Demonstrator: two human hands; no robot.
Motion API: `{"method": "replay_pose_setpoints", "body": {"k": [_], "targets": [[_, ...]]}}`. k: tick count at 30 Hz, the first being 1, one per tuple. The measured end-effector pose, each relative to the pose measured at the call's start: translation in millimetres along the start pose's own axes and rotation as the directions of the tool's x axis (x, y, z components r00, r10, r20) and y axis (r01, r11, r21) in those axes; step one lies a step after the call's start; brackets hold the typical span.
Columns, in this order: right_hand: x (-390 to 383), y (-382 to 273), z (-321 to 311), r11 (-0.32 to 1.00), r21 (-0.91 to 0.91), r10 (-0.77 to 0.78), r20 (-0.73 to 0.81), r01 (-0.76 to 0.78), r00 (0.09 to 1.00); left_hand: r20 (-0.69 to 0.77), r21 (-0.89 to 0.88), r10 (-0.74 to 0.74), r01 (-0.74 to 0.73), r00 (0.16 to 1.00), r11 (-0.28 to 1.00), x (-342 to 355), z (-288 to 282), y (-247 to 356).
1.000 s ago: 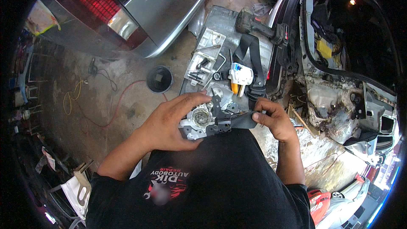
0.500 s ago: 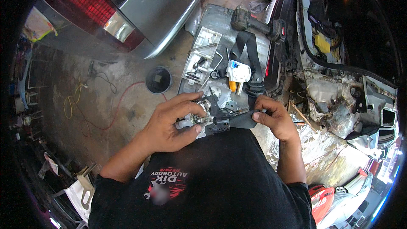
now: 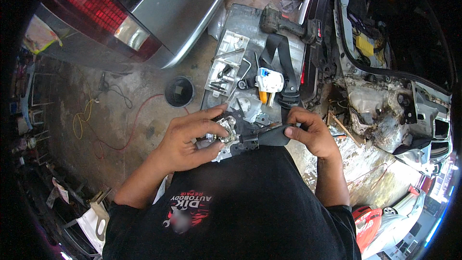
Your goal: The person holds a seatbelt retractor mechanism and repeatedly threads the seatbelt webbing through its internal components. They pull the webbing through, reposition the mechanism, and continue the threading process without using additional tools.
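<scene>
Close in front of my body is a seat belt retractor point(image 3: 234, 137), a metal frame with exposed workings. My left hand point(image 3: 192, 137) grips its left side, fingertips over the round metal mechanism. Grey-black belt webbing point(image 3: 274, 136) runs out of its right side. My right hand point(image 3: 310, 132) pinches this strap between thumb and fingers and holds it out to the right. Beyond the retractor lies a white plastic cover point(image 3: 244, 104). A white part with blue and orange pieces point(image 3: 269, 81) rests further off, beside more of the black belt point(image 3: 288, 62).
A grey work surface point(image 3: 240, 17) carries a cordless impact driver point(image 3: 279, 21) and a white tray point(image 3: 236, 43) of small tools. A black bucket point(image 3: 180, 91) stands on the floor left of it. A car's rear corner point(image 3: 187, 24) and a stripped car body point(image 3: 375, 101) flank the space.
My left fingertips have moved over the round mechanism, which turns slightly. My right hand keeps its pinch on the webbing, almost unmoved. The view has shifted a little.
</scene>
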State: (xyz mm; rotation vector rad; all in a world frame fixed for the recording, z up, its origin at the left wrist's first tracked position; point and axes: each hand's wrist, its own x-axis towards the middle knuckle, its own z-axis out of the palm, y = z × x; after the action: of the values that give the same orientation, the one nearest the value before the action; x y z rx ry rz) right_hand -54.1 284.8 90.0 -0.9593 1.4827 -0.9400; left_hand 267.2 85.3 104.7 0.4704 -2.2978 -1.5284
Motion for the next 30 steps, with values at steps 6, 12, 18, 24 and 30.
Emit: {"method": "replay_pose_setpoints", "body": {"k": [6,12,18,24,30], "targets": [[1,0,0,1.0,-0.001,-0.004,0.008,0.004,1.0,0.048,0.011,0.06,-0.06,0.997,0.998,1,-4,-4],[1,-2,0,0.995,-0.097,0.006,0.013,-0.005,1.0,0.097,0.036,0.03,-0.033,0.995,0.999,2,-6,0],[2,-11,0,0.97,-0.242,-0.012,0.056,0.025,0.998,0.104,0.052,0.024,-0.03,0.994,0.998,2,-5,1],[2,-4,-3,0.979,-0.203,-0.021,0.027,0.026,0.999,0.114,0.046,0.053,-0.058,0.992,0.997,4,-4,1],[3,-10,-1,0.969,-0.246,-0.014,0.028,0.02,1.0,0.128,0.058,0.029,-0.037,0.991,0.998,3,-5,2]]}}
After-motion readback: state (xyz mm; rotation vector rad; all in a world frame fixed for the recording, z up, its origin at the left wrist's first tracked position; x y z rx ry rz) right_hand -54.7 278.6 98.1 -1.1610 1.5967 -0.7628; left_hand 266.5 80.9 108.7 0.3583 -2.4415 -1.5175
